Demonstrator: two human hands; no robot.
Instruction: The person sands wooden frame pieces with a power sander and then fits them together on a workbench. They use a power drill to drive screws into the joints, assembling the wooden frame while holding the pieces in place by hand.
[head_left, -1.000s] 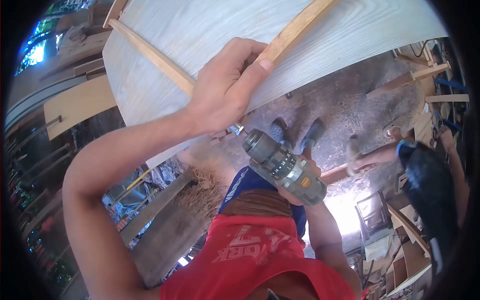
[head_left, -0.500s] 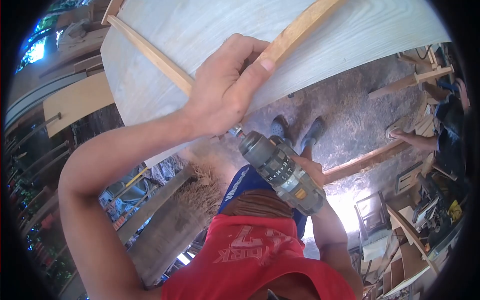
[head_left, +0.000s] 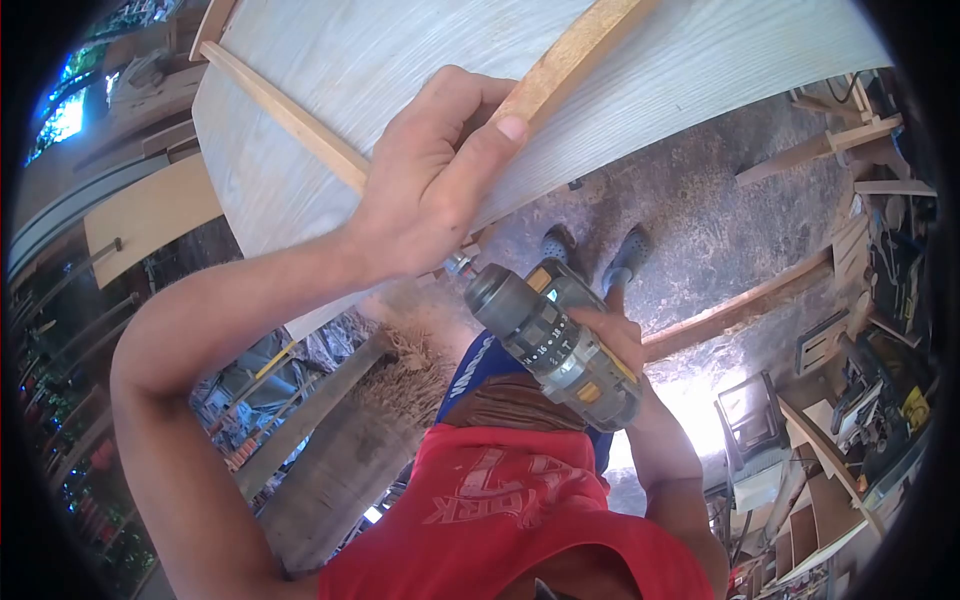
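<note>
My left hand (head_left: 430,185) is clamped over the spot where two wooden strips (head_left: 560,60) meet on a large pale wood-grain panel (head_left: 700,60), thumb pressed along the right-hand strip. My right hand (head_left: 618,338) grips a grey and yellow cordless drill (head_left: 550,342) just below the panel's edge. The drill's chuck (head_left: 460,266) points up and left, tucked under my left hand; its bit is hidden there. A second strip (head_left: 285,110) runs up-left across the panel.
My feet in grey shoes (head_left: 590,252) stand on the rough concrete floor (head_left: 720,220). A long wooden beam (head_left: 745,303) lies on the floor to the right. A thick plank (head_left: 330,440) and a straw bundle (head_left: 420,362) are lower left. Shelving and clutter (head_left: 850,400) fill the right side.
The drill has shifted slightly left and down, staying under my left hand. Another person seen at the right edge earlier is out of view.
</note>
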